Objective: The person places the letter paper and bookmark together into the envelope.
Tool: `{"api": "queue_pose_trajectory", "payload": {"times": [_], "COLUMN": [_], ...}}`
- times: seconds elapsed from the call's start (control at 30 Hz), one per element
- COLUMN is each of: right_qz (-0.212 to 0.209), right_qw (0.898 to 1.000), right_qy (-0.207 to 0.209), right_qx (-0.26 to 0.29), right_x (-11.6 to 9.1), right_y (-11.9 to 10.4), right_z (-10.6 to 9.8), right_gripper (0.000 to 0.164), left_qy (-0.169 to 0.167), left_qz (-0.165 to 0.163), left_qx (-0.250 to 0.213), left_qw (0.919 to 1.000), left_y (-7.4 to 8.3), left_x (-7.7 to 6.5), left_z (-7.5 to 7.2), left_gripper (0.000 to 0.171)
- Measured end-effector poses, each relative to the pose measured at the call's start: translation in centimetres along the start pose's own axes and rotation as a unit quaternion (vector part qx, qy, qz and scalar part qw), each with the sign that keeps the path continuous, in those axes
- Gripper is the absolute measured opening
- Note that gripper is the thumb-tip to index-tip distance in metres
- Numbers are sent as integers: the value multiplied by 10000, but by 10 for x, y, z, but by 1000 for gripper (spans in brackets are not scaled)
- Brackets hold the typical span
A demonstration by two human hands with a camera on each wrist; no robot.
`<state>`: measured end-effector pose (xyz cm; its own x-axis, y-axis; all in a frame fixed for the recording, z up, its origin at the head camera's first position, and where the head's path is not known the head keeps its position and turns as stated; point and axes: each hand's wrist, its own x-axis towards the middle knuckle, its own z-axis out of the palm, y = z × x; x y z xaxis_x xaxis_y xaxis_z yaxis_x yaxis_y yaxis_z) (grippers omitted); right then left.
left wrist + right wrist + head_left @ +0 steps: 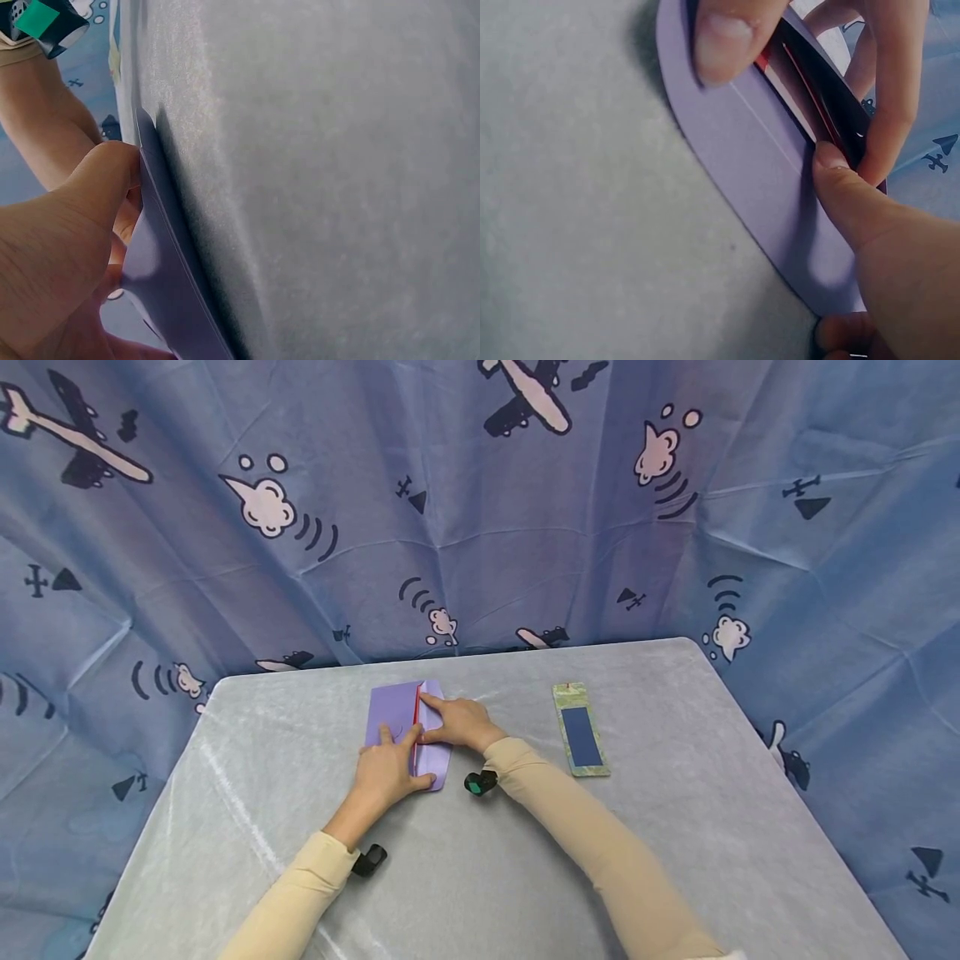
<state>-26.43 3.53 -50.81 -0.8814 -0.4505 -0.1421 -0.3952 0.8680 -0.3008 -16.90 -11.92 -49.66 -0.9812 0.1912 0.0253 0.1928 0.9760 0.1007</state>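
Observation:
A purple envelope (392,703) lies on the table with its flap folded out to the right. A dark, red-edged flat item (829,97) shows in its opening. My left hand (384,770) is spread over the lower part, its thumb pressing on the flap (727,142) and its index fingertip at the opening. From the right, my right hand (463,723) reaches in, thumb tip against the opening's edge and index finger extended near the far end of the envelope. How deep the red-edged item goes is hidden inside the envelope.
To the right lies a narrow pale green patterned pack (581,731) with a dark blue panel. A grey cloth covers the table (480,877). Behind it hangs a blue curtain (480,510) with airplane prints. Each wrist carries a small black camera (369,861).

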Motion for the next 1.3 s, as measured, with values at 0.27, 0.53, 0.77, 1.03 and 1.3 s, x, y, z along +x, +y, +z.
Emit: {"api": "queue_pose_trajectory", "payload": {"times": [0.27,0.53,0.77,1.03,1.3], "right_qz": [-13,-74,-78,-121,-111], "right_qw": [10000,10000,9999,9994,9993], "right_qy": [-16,1,-92,-274,-313], "right_qx": [-23,-12,50,175,162], "right_x": [-1,-3,-5,-6,-7], "right_y": [-2,0,-1,-2,1], "right_z": [-2,-1,0,-6,-3], "right_gripper": [88,88,87,87,87], "left_qy": [-55,-65,-89,-35,-42], "left_qz": [1,11,-6,31,52], "left_qx": [19,36,-45,2,71], "left_qw": [10000,10000,10000,10000,10000], "left_y": [0,2,1,1,1], "left_x": [0,0,-1,-2,-2], "left_z": [-2,-3,-3,-4,-2], "left_gripper": [94,94,94,94,94]}}
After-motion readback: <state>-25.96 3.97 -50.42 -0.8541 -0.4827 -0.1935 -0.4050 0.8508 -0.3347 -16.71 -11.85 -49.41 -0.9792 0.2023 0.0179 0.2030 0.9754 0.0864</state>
